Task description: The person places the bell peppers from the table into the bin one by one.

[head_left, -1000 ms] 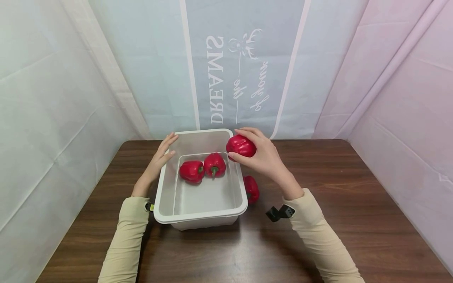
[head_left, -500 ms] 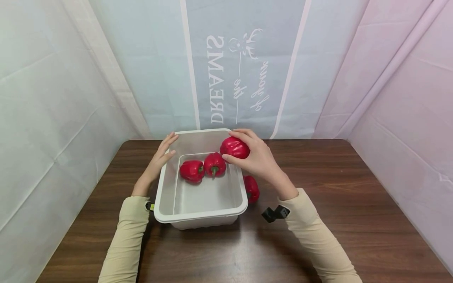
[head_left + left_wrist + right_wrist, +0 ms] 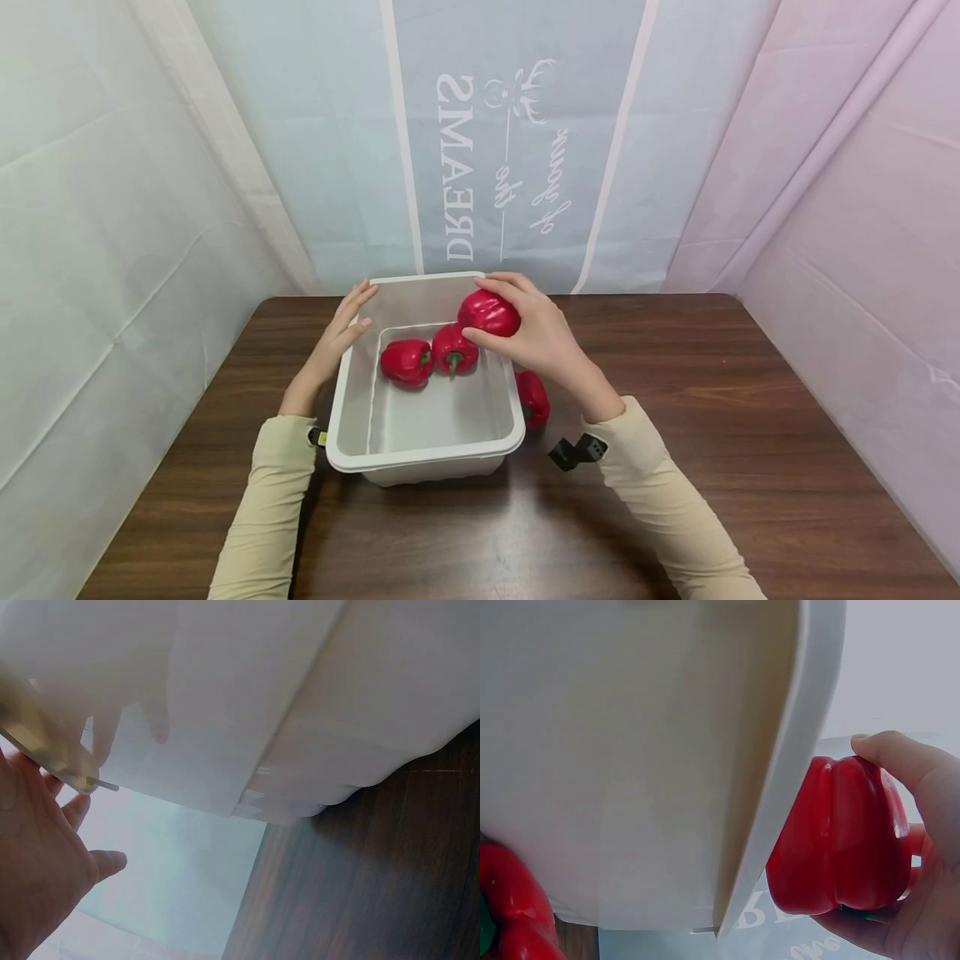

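Observation:
My right hand [image 3: 543,333] grips a red bell pepper [image 3: 489,313] above the right rim of a white plastic bin [image 3: 427,458]. In the right wrist view, thumb and fingers wrap the held pepper [image 3: 840,840] just beyond the bin's rim [image 3: 787,757]. My left hand [image 3: 330,350] rests at the bin's left rim with its fingers extended; the left wrist view shows that hand [image 3: 45,847] beside the outer wall [image 3: 202,690]. Inside the bin lie two red bell peppers, one on its side [image 3: 406,362] and another [image 3: 453,354] with its green stem toward me.
Another red bell pepper [image 3: 532,401] lies on the brown wooden table [image 3: 675,400] against the bin's right side, partly hidden; the right wrist view also catches a red pepper [image 3: 514,900] at lower left. Fabric with printed lettering [image 3: 517,167] hangs behind the table.
My right hand has carried its bell pepper leftward, from the bin's right rim to over the inside. The left hand and the bin stay where they were.

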`<state>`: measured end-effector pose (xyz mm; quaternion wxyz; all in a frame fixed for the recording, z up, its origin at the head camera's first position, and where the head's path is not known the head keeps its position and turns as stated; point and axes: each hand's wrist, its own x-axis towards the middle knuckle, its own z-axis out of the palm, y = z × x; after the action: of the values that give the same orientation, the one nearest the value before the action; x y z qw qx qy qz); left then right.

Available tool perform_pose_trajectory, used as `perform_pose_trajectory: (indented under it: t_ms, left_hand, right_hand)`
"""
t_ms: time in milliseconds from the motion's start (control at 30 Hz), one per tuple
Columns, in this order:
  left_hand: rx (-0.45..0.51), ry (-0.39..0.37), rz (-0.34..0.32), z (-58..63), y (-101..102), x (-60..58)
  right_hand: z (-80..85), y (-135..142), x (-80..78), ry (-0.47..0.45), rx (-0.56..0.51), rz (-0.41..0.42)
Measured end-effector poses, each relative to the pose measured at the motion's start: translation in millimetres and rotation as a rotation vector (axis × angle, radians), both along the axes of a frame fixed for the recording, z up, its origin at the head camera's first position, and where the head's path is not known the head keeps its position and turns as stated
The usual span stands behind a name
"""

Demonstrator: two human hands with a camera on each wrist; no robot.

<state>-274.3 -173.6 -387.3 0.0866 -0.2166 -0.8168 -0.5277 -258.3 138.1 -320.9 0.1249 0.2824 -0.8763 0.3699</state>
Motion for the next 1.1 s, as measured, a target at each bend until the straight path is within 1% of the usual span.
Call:
perform_pose_trajectory:
  t_ms: [167,400,600,800,1100]
  left_hand:
    - [0.001,0.004,-0.005,-0.8,0,-0.2]
    - [-0.006,0.006,-0.001,-0.2,0,0.7]
    - [-0.005,0.009,-0.003,0.4,1,2.1]
    - [-0.002,0.007,-0.003,0.4,2,2.6]
    - [-0.007,0.005,0.003,0.5,1,3.5]
  right_hand:
    - [0.4,-2,1.4,-0.011,0.0,0.002]
    - [0.4,-6,3.1,-0.002,0.003,0.012]
    - [-1.9,-9,4.0,0.03,0.001,0.029]
    - [-4.0,-12,5.2,0.053,0.017,0.028]
    - [-5.3,-15,7.2,0.044,0.014,0.037]
